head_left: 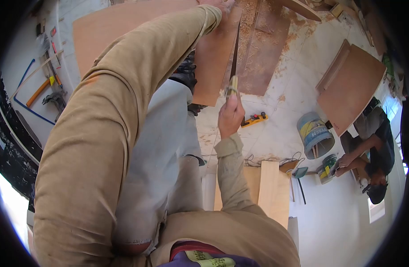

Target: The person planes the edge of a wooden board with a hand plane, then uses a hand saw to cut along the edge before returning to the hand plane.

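Observation:
My right hand (230, 116) is wrapped round the handle of a handsaw (235, 62). Its narrow dark blade points away from me, seen nearly edge-on, along the right edge of a brown wooden board (213, 66). At the top edge of the view, my left hand (217, 4) lies on the board, partly cut off by the frame; the fingers that show look stretched out. One dark shoe (185, 73) is beside the board. To the right of the blade lies another brown panel (262, 66) strewn with wood shavings.
A yellow hand plane (255, 119) lies near my right hand. Further right are a bucket (315, 133), a leaning panel (351, 84) and a crouching person (371, 142). An orange-handled tool (38, 92) and blue hacksaw frame (22, 82) lie at left. Pale boards (273, 191) are beside my right arm.

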Tool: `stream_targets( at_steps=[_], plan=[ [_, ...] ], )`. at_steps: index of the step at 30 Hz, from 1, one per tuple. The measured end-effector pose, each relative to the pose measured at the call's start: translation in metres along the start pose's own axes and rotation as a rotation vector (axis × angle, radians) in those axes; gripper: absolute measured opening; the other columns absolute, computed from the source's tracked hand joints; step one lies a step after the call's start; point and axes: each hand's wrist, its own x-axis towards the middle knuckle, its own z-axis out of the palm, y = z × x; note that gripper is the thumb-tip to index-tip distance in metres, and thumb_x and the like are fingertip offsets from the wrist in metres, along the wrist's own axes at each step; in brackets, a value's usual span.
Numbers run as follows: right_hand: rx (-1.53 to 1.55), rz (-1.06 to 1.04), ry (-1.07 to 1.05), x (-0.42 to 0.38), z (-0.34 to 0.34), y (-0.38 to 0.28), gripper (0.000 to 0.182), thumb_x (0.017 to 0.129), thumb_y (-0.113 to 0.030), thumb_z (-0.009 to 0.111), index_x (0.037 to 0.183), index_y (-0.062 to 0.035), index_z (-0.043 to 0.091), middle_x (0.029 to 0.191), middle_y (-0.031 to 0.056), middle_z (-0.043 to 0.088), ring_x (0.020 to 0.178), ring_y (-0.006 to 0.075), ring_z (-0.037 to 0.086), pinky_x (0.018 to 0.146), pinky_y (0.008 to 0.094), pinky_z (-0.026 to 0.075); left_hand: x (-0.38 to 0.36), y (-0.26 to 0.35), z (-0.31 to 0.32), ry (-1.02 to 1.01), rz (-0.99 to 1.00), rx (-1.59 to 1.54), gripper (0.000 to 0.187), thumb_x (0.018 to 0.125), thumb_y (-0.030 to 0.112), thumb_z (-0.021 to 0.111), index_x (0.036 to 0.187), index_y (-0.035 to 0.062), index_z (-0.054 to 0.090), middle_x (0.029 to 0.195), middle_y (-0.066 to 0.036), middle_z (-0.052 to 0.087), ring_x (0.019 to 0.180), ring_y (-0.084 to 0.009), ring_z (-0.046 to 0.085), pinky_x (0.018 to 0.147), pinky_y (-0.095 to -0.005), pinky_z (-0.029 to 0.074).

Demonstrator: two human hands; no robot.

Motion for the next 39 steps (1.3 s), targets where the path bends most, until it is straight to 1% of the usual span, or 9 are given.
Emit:
stream_targets(
  at_steps=[4, 7, 13, 18, 22, 27, 33, 36, 39],
  plan=[
    [-0.098, -0.197, 0.099, 0.138, 0.061, -0.038, 0.039, 0.101, -0.029, 0.050, 0.104, 0.0071, 0.064, 0.075, 0.0218, 0.061, 0.066, 0.0224, 0.050, 0.065, 0.0384, 0.045, -0.002, 0.000, -0.001, 0.004, 0.007, 0.011, 0.038, 0.091, 0.044, 0.052, 0.123, 0.0238, 0.055, 0.130, -0.007, 0.058, 0.127, -0.0340, 0.050, 0.100, -0.0665, 0.032],
    [-0.135, -0.128, 0.013, 0.139, 0.053, -0.023, 0.040, 0.102, -0.030, 0.048, 0.104, 0.0068, 0.064, 0.075, 0.0205, 0.062, 0.067, 0.0208, 0.050, 0.065, 0.0390, 0.045, -0.005, 0.002, -0.002, -0.046, 0.069, 0.071, 0.050, 0.083, 0.043, 0.064, 0.126, 0.0214, 0.053, 0.130, -0.010, 0.058, 0.128, -0.0353, 0.050, 0.100, -0.0679, 0.032],
    [0.011, 0.038, -0.001, -0.019, -0.006, 0.003, 0.042, 0.102, -0.027, 0.046, 0.124, 0.0048, 0.062, 0.098, 0.0152, 0.069, 0.087, 0.0184, 0.062, 0.080, 0.0331, 0.050, -0.012, 0.005, -0.018, -0.113, -0.008, 0.062, 0.075, 0.066, 0.032, 0.081, 0.132, 0.0177, 0.047, 0.132, -0.013, 0.056, 0.130, -0.0356, 0.049, 0.100, -0.0686, 0.033],
    [-0.152, -0.128, 0.069, 0.152, 0.058, -0.024, 0.040, 0.101, -0.030, 0.051, 0.097, 0.0078, 0.063, 0.071, 0.0253, 0.057, 0.061, 0.0262, 0.049, 0.062, 0.0405, 0.044, -0.016, 0.010, -0.039, -0.239, 0.019, 0.034, 0.078, 0.070, 0.031, 0.081, 0.138, 0.0209, 0.044, 0.141, -0.011, 0.051, 0.136, -0.0357, 0.042, 0.102, -0.0691, 0.032],
    [-0.074, -0.061, 0.023, 0.110, 0.041, -0.013, 0.039, 0.101, -0.030, 0.050, 0.097, 0.0063, 0.065, 0.072, 0.0212, 0.058, 0.065, 0.0232, 0.052, 0.065, 0.0398, 0.045, -0.011, 0.005, -0.035, -0.207, 0.035, 0.039, 0.088, 0.069, 0.034, 0.082, 0.144, 0.0212, 0.039, 0.147, -0.012, 0.045, 0.142, -0.0359, 0.034, 0.107, -0.0703, 0.028],
    [-0.007, 0.031, -0.014, -0.010, -0.006, -0.009, 0.042, 0.102, -0.028, 0.047, 0.124, 0.0048, 0.061, 0.101, 0.0193, 0.069, 0.087, 0.0191, 0.063, 0.077, 0.0370, 0.050, -0.019, 0.009, -0.044, -0.241, 0.011, 0.020, 0.092, 0.069, 0.037, 0.082, 0.148, 0.0218, 0.036, 0.147, -0.013, 0.045, 0.144, -0.0364, 0.030, 0.110, -0.0671, 0.027],
    [-0.160, -0.182, 0.088, 0.155, 0.060, -0.029, 0.036, 0.100, -0.028, 0.051, 0.121, -0.0022, 0.065, 0.079, 0.0236, 0.063, 0.068, 0.0278, 0.060, 0.067, 0.0368, 0.049, -0.026, 0.020, -0.055, -0.296, 0.050, 0.127, 0.089, 0.068, 0.040, 0.081, 0.144, 0.0202, 0.039, 0.145, -0.016, 0.047, 0.144, -0.0373, 0.031, 0.112, -0.0638, 0.028],
    [-0.118, -0.126, 0.004, 0.098, 0.036, -0.026, 0.036, 0.100, -0.027, 0.050, 0.122, -0.0021, 0.064, 0.079, 0.0223, 0.064, 0.071, 0.0244, 0.062, 0.068, 0.0381, 0.049, -0.019, 0.014, -0.041, -0.240, 0.054, 0.098, 0.090, 0.068, 0.042, 0.081, 0.144, 0.0199, 0.038, 0.146, -0.016, 0.045, 0.144, -0.0374, 0.031, 0.111, -0.0648, 0.028],
    [-0.052, -0.043, 0.006, -0.014, -0.007, 0.000, 0.042, 0.102, -0.029, 0.048, 0.130, 0.0004, 0.060, 0.105, 0.0171, 0.071, 0.087, 0.0174, 0.066, 0.080, 0.0330, 0.052, -0.011, 0.009, -0.036, -0.201, 0.061, 0.057, 0.090, 0.068, 0.044, 0.080, 0.144, 0.0196, 0.038, 0.148, -0.017, 0.044, 0.144, -0.0375, 0.031, 0.111, -0.0658, 0.027]
  ],
)
